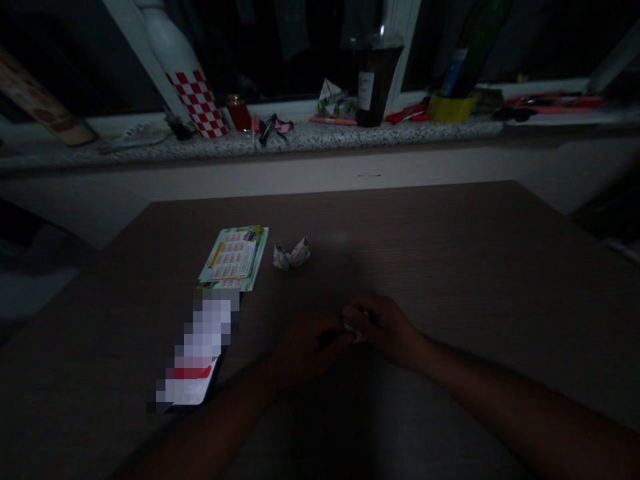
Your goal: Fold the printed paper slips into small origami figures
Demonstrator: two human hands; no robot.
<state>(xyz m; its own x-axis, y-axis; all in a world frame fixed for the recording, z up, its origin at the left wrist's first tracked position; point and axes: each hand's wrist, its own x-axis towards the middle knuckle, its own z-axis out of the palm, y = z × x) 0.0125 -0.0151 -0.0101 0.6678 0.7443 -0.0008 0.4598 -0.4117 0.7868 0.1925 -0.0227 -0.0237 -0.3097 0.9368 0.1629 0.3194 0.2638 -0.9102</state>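
Observation:
Close together over the table, my left hand (313, 343) and my right hand (385, 330) both pinch a small piece of folded printed paper (356, 332). Fingers cover most of it, so its shape is hard to make out in the dim light. Beyond my hands, a folded paper figure (291, 254) with two raised points sits on the tabletop. To its left lies a stack of printed paper sheets (233, 257) in green and white with orange print.
A lit phone (197, 357), its screen blurred out, lies left of my left forearm. On the stone windowsill (320, 139) stand a red-checked white bottle (193, 83), a plastic cup (375, 83), a yellow tape roll (451, 108) and a green bottle (475, 50).

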